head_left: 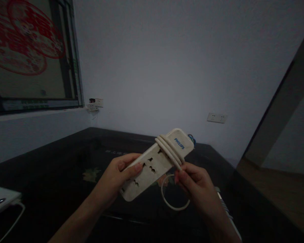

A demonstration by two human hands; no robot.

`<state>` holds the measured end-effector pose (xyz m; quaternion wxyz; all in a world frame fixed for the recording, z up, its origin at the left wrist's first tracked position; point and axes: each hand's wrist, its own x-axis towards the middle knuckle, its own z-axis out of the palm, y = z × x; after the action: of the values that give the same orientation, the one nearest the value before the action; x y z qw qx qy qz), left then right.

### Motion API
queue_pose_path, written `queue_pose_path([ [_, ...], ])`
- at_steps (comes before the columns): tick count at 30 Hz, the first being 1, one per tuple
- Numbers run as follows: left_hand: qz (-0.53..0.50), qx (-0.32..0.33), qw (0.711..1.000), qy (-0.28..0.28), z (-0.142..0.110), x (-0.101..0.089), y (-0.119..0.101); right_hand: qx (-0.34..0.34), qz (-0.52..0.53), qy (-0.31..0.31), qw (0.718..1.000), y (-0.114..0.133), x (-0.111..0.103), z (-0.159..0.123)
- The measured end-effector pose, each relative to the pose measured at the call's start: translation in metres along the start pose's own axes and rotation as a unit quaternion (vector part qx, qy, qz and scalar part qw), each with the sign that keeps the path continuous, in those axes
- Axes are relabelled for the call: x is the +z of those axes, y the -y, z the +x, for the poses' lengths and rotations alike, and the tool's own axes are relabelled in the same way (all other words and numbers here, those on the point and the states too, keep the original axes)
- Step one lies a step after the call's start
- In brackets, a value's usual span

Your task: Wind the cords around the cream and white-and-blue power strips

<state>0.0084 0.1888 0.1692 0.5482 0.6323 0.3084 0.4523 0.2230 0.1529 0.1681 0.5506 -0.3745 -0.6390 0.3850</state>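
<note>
A white power strip (154, 165) with a blue PHILIPS label is held up at a slant above the dark table. My left hand (121, 172) is closed around its lower left end, thumb lying on the socket face. The strip's white cord (168, 150) is wound several times around the body near the labelled end. My right hand (194, 179) pinches the cord at the strip's lower right edge. A loose loop of cord hangs below those fingers. Blue strands (192, 138) stick out at the strip's upper right end.
The black glossy table (111, 135) reaches back to a pale wall with a wall socket (217, 117). More sockets (96, 104) sit in the corner by the window. A white device (3, 199) with a cable lies at left. Another white object (228, 212) lies partly behind my right forearm.
</note>
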Motion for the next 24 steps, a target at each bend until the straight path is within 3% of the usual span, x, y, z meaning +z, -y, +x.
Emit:
queue_pose_path([
  [4, -0.057, -0.035, 0.998, 0.012, -0.002, 0.002, -0.004, 0.001, 0.033, 0.012, 0.999, -0.013, 0.000, 0.004],
  [8, -0.099, -0.056, 0.994, 0.007, 0.000, -0.001, -0.004, 0.005, 0.117, 0.080, 0.990, -0.022, -0.004, 0.005],
  [15, -0.154, -0.057, 0.986, 0.023, 0.003, -0.004, -0.003, 0.060, 0.252, 0.200, 0.945, -0.014, -0.004, 0.001],
  [24, -0.158, -0.043, 0.985, 0.047, -0.005, -0.005, -0.013, 0.045, 0.138, 0.240, 0.960, -0.026, -0.015, 0.005],
])
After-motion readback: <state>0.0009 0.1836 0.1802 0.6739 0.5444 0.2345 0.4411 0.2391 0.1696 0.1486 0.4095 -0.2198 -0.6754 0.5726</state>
